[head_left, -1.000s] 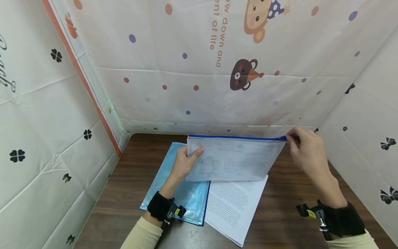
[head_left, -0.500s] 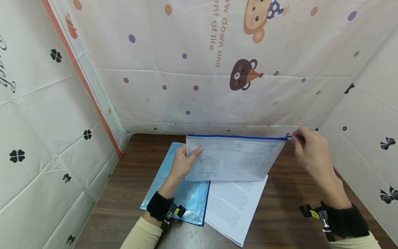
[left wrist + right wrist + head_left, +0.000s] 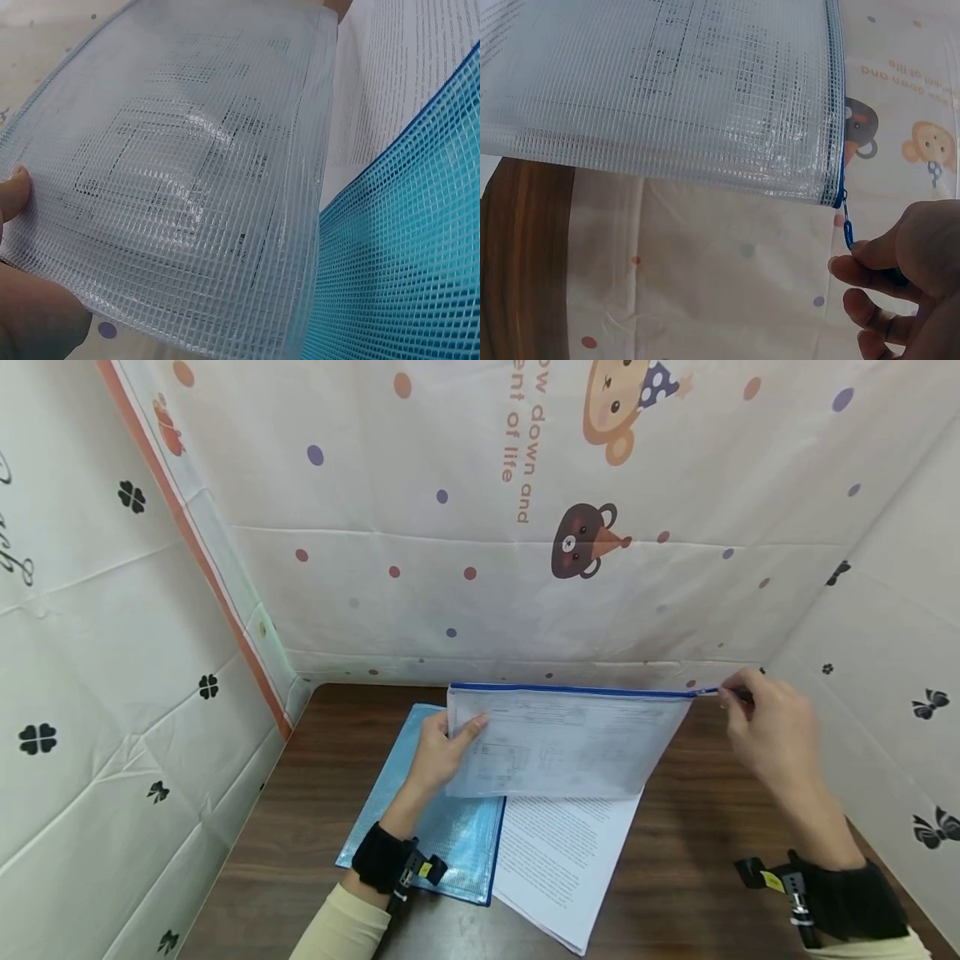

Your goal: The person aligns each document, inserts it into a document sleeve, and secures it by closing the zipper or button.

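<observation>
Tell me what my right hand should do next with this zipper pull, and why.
I'd probably let the right hand release the zipper pull. It pinches the pull, the slider sits at the corner of the clear mesh pouch, and no track shows beyond it. The left hand holds the opposite end, so the pouch should not drop.

Hands: 2, one left hand (image 3: 438, 752), one right hand (image 3: 776, 731). Mesh pouches: 2; clear pouch (image 3: 570, 743) raised by the tabletop (image 3: 675, 860)'s far edge, blue pouch (image 3: 461, 839) closer to its left edge. Paper stack (image 3: 555, 868): 1, between blue pouch and right edge; sheets uncountable. Zip pull (image 3: 848, 234) visible: 1. Black wrist straps (image 3: 378, 857): 2. Wrist cameras (image 3: 757, 874): 2. Pale sleeves (image 3: 341, 922): 2.
</observation>
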### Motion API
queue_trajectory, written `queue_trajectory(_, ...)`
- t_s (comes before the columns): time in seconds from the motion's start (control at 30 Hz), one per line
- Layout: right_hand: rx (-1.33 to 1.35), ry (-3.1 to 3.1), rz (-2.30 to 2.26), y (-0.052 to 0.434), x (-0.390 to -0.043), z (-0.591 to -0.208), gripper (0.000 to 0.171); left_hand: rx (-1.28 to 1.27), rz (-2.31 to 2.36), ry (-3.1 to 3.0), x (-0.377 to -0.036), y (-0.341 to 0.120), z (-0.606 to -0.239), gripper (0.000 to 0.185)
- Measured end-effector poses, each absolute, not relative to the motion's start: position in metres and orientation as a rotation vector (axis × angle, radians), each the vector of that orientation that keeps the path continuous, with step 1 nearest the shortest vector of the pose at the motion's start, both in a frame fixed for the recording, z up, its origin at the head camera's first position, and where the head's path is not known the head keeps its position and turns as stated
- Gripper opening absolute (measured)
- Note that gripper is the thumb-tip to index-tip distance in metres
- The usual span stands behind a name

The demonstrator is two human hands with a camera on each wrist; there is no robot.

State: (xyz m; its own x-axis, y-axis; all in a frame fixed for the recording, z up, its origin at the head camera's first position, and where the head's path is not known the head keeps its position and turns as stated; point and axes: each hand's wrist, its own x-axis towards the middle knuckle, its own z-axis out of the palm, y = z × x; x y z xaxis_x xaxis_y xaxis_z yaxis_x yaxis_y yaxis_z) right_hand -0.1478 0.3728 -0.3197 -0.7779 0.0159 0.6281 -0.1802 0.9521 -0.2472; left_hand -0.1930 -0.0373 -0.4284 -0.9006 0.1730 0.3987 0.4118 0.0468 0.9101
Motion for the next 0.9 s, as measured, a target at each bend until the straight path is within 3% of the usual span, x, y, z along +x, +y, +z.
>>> queue_trajectory(0.27, 0.104, -2.395, 0.37, 0.365, -0.145, -0.319, 0.01, -0.565, -1.964, -2.092, -0.193, -0.037, -0.427, 0.025)
queue_trajectory(0.57, 0.284, -2.301, 0.466, 0.343, -0.132, -0.325, 0.017, -0.568, -1.918, -1.999, -0.177, -0.025, -0.422, 0.022)
queue_trajectory(0.63, 0.328, -2.454, 0.627, 0.334, -0.129, -0.323, 0.025, -0.584, -1.869, -1.965, -0.171, -0.019, -0.419, 0.02)
queue_trajectory(0.77, 0.44, -2.741, 1.143, 0.321, -0.127, -0.32, 0.058, -0.761, -1.693, -1.878, -0.162, -0.007, -0.408, 0.015)
queue_trajectory(0.9, 0.553, -2.719, 1.688, 0.319, -0.128, -0.318, 0.076, -1.044, -1.464, -1.766, -0.154, 0.003, -0.394, 0.024)
